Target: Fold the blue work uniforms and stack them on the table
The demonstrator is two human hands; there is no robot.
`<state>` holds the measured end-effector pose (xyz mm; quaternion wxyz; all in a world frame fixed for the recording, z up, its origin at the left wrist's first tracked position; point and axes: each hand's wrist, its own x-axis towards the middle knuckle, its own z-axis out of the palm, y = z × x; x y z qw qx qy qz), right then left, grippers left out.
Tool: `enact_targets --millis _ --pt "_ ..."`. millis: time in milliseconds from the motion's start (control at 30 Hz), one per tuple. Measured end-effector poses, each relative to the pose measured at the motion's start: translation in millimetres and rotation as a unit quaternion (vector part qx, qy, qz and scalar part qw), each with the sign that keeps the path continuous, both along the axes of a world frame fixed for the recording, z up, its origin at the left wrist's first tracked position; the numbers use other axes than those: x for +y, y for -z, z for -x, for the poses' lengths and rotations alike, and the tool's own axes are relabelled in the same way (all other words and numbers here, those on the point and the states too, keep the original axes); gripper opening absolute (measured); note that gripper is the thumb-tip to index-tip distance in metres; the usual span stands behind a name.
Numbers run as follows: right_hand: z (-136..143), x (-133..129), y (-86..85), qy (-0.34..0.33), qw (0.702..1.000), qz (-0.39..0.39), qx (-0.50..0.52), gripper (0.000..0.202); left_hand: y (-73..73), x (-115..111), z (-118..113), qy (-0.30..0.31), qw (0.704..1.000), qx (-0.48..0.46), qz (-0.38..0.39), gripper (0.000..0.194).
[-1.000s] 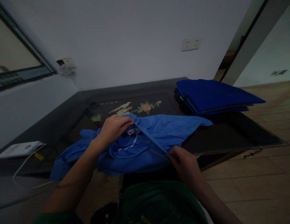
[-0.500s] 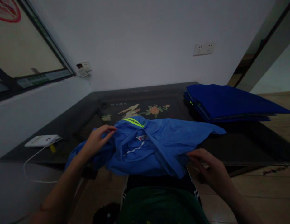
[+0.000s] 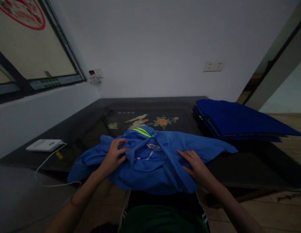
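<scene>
A blue jacket [image 3: 150, 174] with a yellow-green reflective strip and a white collar label lies spread along the near edge of the dark table, its lower part hanging over the edge. My left hand [image 3: 115, 155] rests on the jacket left of the collar opening, its fingers bent and apart against the cloth. On the other side of the opening, my right hand [image 3: 195, 165] touches the jacket's front with fingers stretched and spread. Both sleeves reach outward, one to each side.
A stack of folded dark-blue cloth items [image 3: 237, 118] sits at the table's right. On the left lies a white device [image 3: 45, 145] with a white cable hanging off the edge. The dark table [image 3: 87, 121] with a bird-and-flower picture meets the wall behind.
Both hands have moved inward: my left hand rightward to the collar opening, my right hand leftward and up onto the jacket front. The left sleeve lies more spread out. The camera view has shifted slightly.
</scene>
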<state>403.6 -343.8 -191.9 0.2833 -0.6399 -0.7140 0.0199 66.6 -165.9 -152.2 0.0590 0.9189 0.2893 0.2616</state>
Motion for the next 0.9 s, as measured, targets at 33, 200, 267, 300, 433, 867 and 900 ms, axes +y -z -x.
enact_targets --millis 33,200,267,300,433,867,900 --pt "2 4 -3.8 0.010 1.000 0.001 -0.003 0.040 -4.2 1 -3 -0.014 0.999 -0.026 0.017 0.019" --pt "7 14 -27.1 -0.006 0.998 0.004 0.065 0.011 -38.3 10 -19 -0.037 0.993 -0.078 0.083 0.030" --pt "3 16 -36.5 -0.017 0.993 0.015 0.118 0.012 -53.7 15 -26 -0.031 0.994 -0.058 0.091 0.031" --pt "0 16 -41.8 -0.014 0.990 0.021 0.139 0.013 -61.7 19 -29 -0.026 0.994 -0.047 0.092 0.030" --pt "-17 14 -76.1 0.017 0.986 -0.014 0.162 0.014 -100.9 33 -30 0.041 0.994 -0.008 0.104 0.027" --pt "-108 28 -380.6 -0.064 0.994 -0.060 0.063 0.039 -357.8 53 -73 0.075 0.995 0.068 0.019 0.064" --pt "-119 31 -398.6 -0.064 0.995 -0.042 0.063 0.038 -376.3 55 -81 0.026 0.999 0.034 -0.032 0.065"
